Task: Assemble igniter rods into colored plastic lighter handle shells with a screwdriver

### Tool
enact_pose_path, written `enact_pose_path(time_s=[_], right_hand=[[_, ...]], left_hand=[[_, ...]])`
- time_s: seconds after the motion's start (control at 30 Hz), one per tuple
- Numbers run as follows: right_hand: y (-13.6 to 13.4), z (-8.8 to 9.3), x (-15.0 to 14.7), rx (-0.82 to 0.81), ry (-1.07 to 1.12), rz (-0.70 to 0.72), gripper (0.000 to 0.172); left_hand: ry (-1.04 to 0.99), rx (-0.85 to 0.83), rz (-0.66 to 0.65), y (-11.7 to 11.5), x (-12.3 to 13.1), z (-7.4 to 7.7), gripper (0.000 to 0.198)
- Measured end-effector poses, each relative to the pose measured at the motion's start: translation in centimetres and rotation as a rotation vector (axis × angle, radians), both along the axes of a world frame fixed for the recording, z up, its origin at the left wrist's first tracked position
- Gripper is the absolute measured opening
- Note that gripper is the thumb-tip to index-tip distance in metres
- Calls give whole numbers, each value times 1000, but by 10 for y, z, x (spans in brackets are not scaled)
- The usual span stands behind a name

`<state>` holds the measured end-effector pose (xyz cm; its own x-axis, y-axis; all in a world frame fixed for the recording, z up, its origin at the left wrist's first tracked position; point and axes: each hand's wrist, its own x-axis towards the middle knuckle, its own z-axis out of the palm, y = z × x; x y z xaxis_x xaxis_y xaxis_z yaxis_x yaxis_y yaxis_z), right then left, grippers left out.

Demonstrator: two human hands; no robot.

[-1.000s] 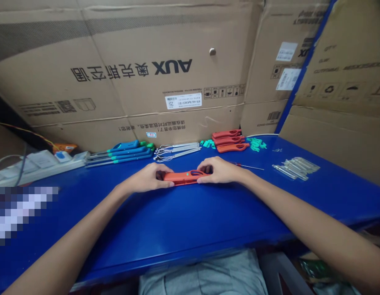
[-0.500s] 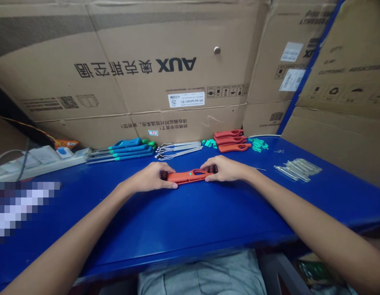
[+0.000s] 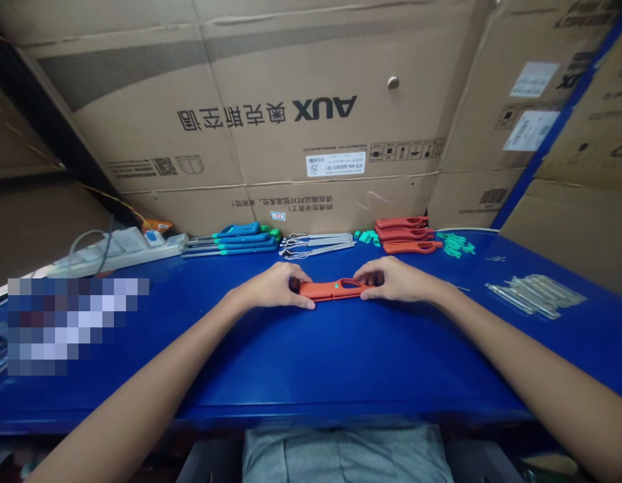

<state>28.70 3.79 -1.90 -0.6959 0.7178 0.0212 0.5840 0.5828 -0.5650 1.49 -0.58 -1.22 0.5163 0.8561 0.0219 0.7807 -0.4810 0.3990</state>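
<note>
An orange plastic handle shell (image 3: 333,289) lies flat on the blue table (image 3: 311,362), near its middle. My left hand (image 3: 273,286) grips its left end with curled fingers. The right end is pinched by my right hand (image 3: 394,280), fingers closed over the shell's opening. Both forearms reach in from the bottom corners.
Along the back stand blue-handled tools (image 3: 233,240), a bundle of metal rods (image 3: 318,244), a stack of orange shells (image 3: 406,234) and small green parts (image 3: 454,243). Clear tubes (image 3: 535,294) lie at right, a power strip (image 3: 114,245) at left. Cardboard boxes (image 3: 290,114) wall the table.
The view has shifted left and slightly down, so everything sits further right in the picture. Both hands keep their hold on the orange shell in the same spot on the table.
</note>
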Motion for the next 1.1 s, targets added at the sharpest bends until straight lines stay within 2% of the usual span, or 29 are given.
enact_pose_path(time_s=[0.37, 0.7, 0.8, 0.9, 1.0, 1.1], right_hand=[[-2, 0, -2, -7, -38, -16, 39], [8, 6, -4, -78, -50, -34, 39], [17, 10, 0, -85, -103, -23, 38], [27, 15, 15, 12, -122, -56, 29], [40, 25, 39, 66, 15, -99, 32], [57, 40, 66, -11, 143, -134, 34]], left_hand=[[2, -23, 8, -2, -2, 1, 52], [45, -10, -7, 3, 6, 2, 40], [49, 36, -6, 14, 14, 7, 33], [7, 117, 1, 34, 28, 10, 26], [-77, 197, 15, 59, 46, 11, 24], [-158, 264, 21, 83, 68, 10, 24]])
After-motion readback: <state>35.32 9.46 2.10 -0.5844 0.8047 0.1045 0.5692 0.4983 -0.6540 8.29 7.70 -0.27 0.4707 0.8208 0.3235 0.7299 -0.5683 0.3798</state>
